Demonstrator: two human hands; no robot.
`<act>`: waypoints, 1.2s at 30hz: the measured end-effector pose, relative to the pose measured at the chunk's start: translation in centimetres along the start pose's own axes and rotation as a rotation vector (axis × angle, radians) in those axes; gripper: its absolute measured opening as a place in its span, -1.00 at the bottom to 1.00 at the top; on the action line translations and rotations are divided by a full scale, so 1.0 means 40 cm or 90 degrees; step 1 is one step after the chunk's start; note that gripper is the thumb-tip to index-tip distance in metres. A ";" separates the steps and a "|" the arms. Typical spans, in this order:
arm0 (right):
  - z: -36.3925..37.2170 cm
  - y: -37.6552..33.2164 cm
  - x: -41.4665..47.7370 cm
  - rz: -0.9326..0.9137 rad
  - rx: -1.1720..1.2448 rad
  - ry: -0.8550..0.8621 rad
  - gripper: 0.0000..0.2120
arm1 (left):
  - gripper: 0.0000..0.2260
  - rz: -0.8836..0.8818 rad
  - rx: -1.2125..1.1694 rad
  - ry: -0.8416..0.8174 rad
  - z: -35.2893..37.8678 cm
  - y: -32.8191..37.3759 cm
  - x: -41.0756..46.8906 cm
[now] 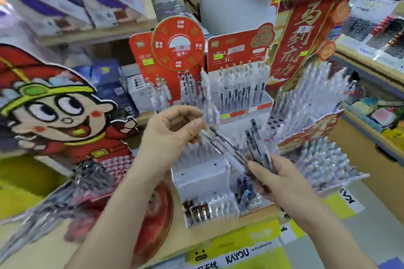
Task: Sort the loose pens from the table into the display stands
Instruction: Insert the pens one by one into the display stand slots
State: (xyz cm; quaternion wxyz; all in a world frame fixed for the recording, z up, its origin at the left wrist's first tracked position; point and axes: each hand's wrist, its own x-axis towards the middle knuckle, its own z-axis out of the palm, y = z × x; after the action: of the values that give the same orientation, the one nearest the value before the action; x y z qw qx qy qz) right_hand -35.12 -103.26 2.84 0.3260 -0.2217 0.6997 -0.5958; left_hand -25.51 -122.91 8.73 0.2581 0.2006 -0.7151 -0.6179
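A bundle of pens, dark and clear, fans up from the right hand, whose fingers are curled round the lower ends. The left hand has thumb and fingertips closed together, apparently pinching the top of one clear pen that slants out of the bundle, though blur makes this uncertain. The step looks like drawing out a single pen to slot it. Next it needs a matching free hole, probably in the white stand directly below. Room is tight. The red-backed stand rises just behind and the tiered stand crowds the right, so the pen should go down from above. The worktop edge lies near the person.
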 end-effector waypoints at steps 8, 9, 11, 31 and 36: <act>0.166 0.018 0.017 -0.031 -0.015 -0.178 -0.79 | -0.87 -0.011 0.126 0.297 -0.302 -0.003 -0.212; 0.186 0.022 0.011 -0.015 0.005 -0.194 -0.83 | -0.90 -0.022 0.144 0.344 -0.324 -0.004 -0.239; 0.225 0.033 0.002 0.034 0.052 -0.217 -0.93 | -0.90 -0.036 0.192 0.397 -0.354 -0.006 -0.289; 0.595 0.055 0.005 0.033 0.070 -0.143 -0.82 | -0.83 -0.050 0.408 0.303 -0.699 -0.193 -0.310; 0.768 0.063 -0.005 0.032 0.027 -0.084 -0.81 | -0.84 -0.003 0.449 0.168 -0.792 -0.342 -0.296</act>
State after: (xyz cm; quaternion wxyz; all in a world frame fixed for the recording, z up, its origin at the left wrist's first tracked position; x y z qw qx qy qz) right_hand -12.67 -123.80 -1.97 0.3911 -0.2361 0.6689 -0.5864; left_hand 2.90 -142.59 -2.94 0.2619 0.3568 -0.8439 -0.3031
